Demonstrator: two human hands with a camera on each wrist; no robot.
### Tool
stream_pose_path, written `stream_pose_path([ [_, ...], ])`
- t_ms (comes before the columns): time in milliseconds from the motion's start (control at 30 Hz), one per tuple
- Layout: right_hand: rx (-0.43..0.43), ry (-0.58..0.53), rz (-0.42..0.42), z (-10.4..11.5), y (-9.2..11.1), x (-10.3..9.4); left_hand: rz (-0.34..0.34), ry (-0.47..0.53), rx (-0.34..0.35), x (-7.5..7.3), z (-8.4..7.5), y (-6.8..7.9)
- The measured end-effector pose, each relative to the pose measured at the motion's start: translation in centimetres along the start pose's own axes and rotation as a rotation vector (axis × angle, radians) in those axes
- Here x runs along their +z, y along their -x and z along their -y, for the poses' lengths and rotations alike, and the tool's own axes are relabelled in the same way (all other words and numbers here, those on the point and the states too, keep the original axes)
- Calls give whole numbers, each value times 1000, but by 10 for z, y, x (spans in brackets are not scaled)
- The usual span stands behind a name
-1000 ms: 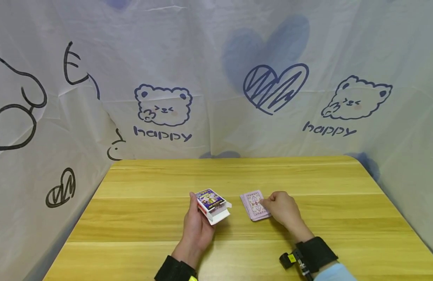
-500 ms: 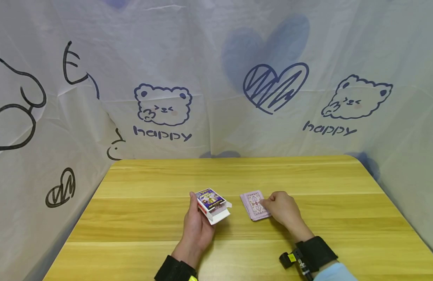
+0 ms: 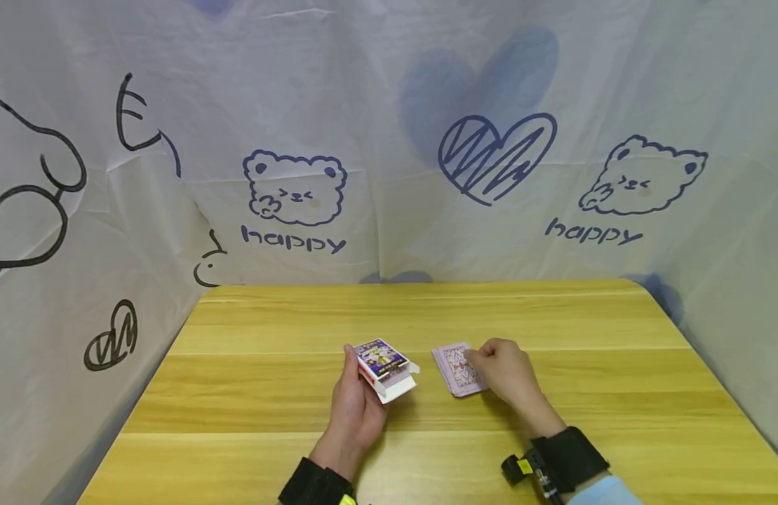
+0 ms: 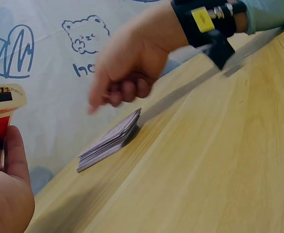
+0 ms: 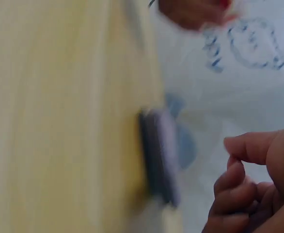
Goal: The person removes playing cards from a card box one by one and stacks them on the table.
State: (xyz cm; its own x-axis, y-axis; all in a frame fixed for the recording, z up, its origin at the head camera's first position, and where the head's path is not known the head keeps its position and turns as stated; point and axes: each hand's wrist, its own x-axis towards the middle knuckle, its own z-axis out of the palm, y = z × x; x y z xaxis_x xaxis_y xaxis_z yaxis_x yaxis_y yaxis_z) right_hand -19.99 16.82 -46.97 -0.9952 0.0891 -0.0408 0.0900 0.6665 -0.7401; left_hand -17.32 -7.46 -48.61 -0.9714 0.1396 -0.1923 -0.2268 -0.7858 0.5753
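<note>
My left hand (image 3: 356, 415) holds a playing-card box (image 3: 381, 356), purple-fronted with red sides. Its white end flap hangs open toward me, and something patterned shows in the mouth. To the right a deck of playing cards (image 3: 457, 369) lies on the table, red-and-white patterned backs up and slightly uneven. My right hand (image 3: 507, 373) is just over the deck's right side. From the left wrist view, a gap separates this hand from the deck (image 4: 110, 141). Thumb and forefinger (image 5: 248, 145) meet in the right wrist view, the other fingers curl, and nothing shows between them.
The wooden table (image 3: 250, 393) spreads around both hands. Behind it and at the sides hangs a pale cloth (image 3: 389, 210) with bear and heart drawings. Black straps circle both wrists, and the right strap (image 3: 568, 457) carries a small camera (image 3: 516, 470).
My right hand has risen slightly off the deck, away from the table. The deck lies in the same place. The left hand and card box have barely shifted.
</note>
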Motion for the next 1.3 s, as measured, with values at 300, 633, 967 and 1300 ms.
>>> stream_pose_path([
  [300, -150, -286, 127, 57, 41, 2, 81, -28, 6, 0, 4, 1],
  [633, -74, -362, 222, 56, 50, 27, 156, -32, 25, 4, 9, 5],
  [967, 17, -566, 301, 48, 46, 37, 159, -29, 33, 4, 9, 6],
  [1300, 5, -597, 393, 54, 50, 28, 116, 2, 55, 1, 4, 2],
])
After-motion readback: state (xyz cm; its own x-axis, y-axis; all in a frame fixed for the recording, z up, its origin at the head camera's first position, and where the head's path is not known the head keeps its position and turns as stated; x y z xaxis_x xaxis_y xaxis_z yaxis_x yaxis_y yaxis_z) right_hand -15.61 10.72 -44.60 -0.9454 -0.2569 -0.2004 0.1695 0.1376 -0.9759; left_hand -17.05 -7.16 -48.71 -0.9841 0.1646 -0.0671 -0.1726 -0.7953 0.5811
